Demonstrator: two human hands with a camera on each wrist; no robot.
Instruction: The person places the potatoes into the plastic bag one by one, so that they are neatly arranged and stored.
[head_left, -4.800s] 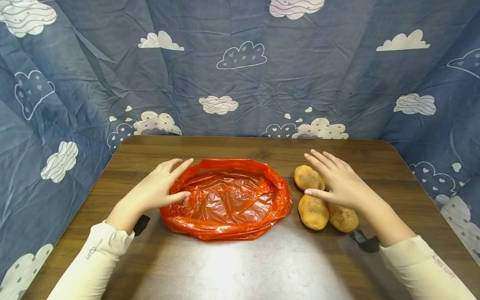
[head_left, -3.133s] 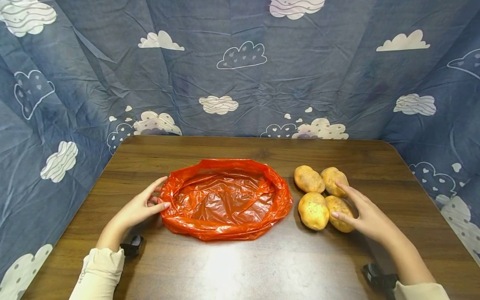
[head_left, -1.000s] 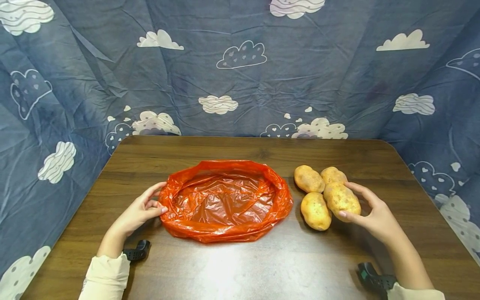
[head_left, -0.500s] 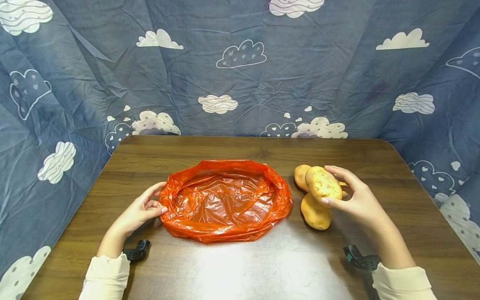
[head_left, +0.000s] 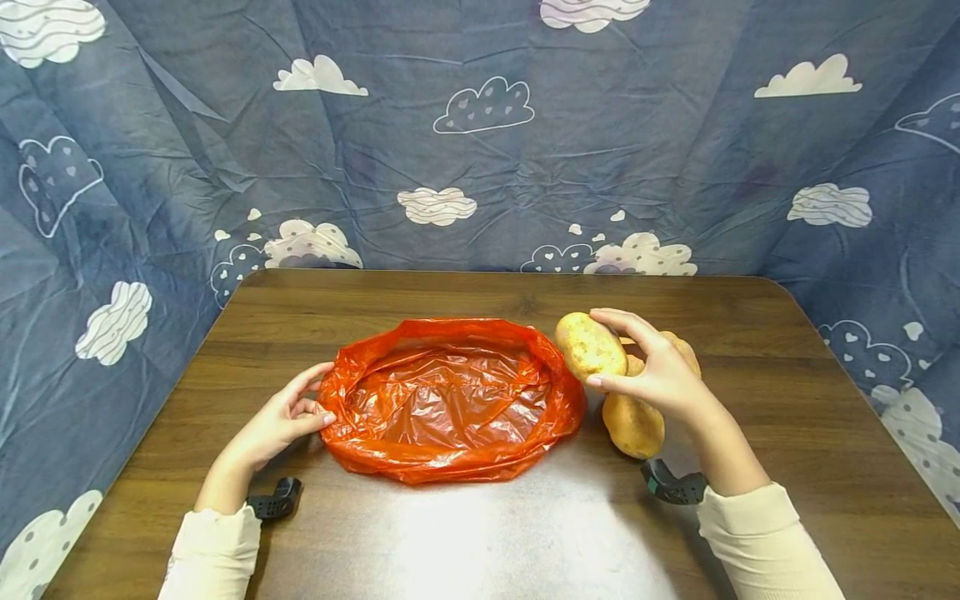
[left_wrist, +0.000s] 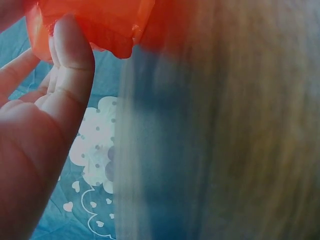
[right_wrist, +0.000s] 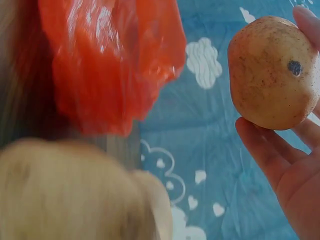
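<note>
An open red plastic bag [head_left: 438, 463] lies spread on the table, its rim rolled outward. Its left rim is pinched by my left hand [head_left: 273, 427]; in the left wrist view the thumb [left_wrist: 74, 45] presses the film from one side. My right hand [head_left: 667, 377] grips a potato [head_left: 588, 345] between thumb and fingers, raised beside the bag's right rim. A dark spot marks this potato [right_wrist: 270, 75] in the right wrist view. Beneath and behind the right hand sit the other potatoes, a front one [head_left: 633, 427], a back right one [head_left: 686, 353] and one mostly hidden.
The brown wooden table [head_left: 465, 296] ends at a blue cloud-patterned cloth [head_left: 480, 167] hung behind and at both sides. Black wrist cameras [head_left: 276, 498] hang under each wrist. Bright glare falls on the table's front part.
My right hand has picked up a potato from the group, lifted it and carried it left to the bag's edge. Earlier, my left hand moved from over the bag to its left rim.
</note>
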